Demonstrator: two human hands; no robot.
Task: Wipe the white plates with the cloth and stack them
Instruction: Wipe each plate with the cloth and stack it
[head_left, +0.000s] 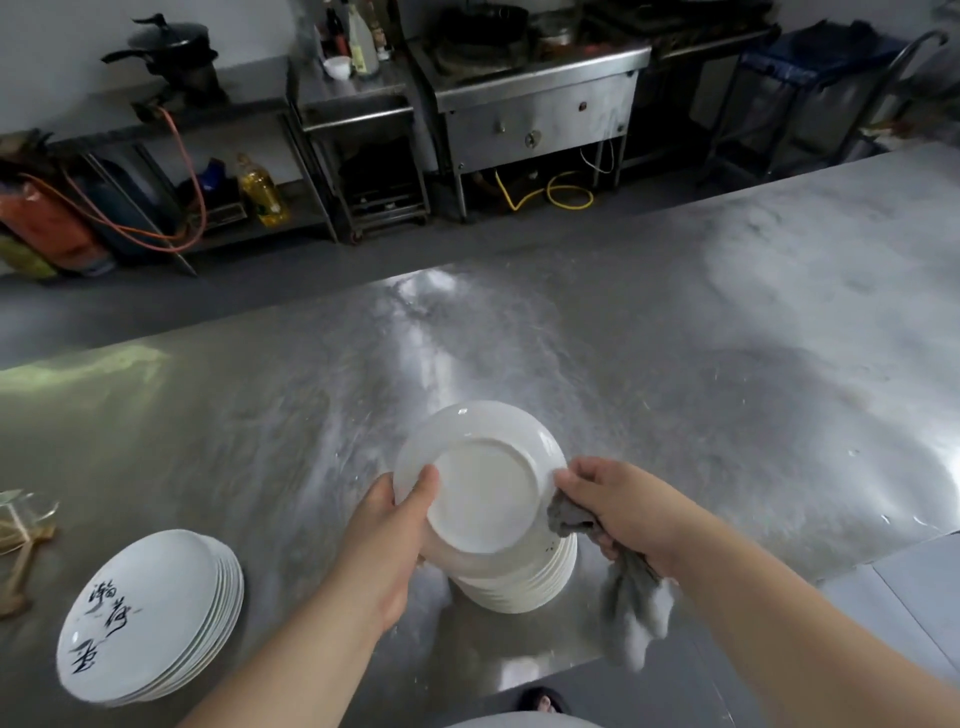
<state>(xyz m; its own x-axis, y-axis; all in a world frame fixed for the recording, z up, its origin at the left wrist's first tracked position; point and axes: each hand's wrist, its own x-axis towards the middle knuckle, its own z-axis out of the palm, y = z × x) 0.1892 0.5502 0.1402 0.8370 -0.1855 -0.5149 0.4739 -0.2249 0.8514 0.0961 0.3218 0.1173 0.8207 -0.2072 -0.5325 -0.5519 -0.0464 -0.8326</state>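
A white plate (480, 480) is held tilted, its underside facing me, above a stack of white plates (519, 584) on the steel table (675, 364). My left hand (400, 525) grips the plate's left rim, thumb on the underside. At the plate's right rim, my right hand (618, 504) holds a grey cloth (623, 587), which hangs down below the hand. A second stack of white plates (150, 618), with black brush writing on the top one, sits at the table's near left.
A glass object and wooden sticks (21, 535) lie at the table's far left edge. Beyond the table stand steel counters with a stove (535, 98), a black pot (166, 52), bottles and an oil jug (262, 192). A foot (543, 701) shows below the table's near edge.
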